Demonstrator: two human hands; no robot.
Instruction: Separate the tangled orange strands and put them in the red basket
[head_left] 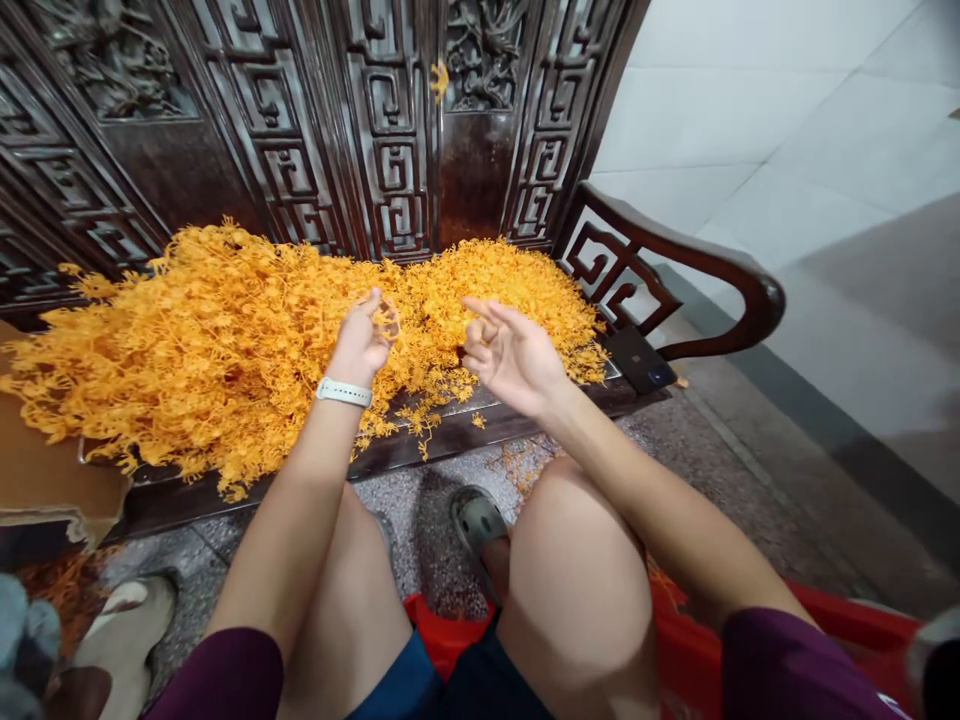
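Orange plastic pieces (247,340) lie in a large heap on a dark carved wooden bench (480,425). My left hand (365,338), with a pale wristband, is over the heap's front middle, its fingers curled around a small orange piece that partly shows. To its right, my right hand (514,352) is palm up, index finger stretched towards the left and the other fingers bent; nothing clearly shows between them. One orange piece (439,80) appears high up in front of the carved backrest.
A dark phone-like object (641,360) lies at the bench's right end, under the curved armrest (697,260). A cardboard box (60,470) stands at left. Below are my legs, a red stool (450,635), scattered orange bits and another person's shoe (124,640).
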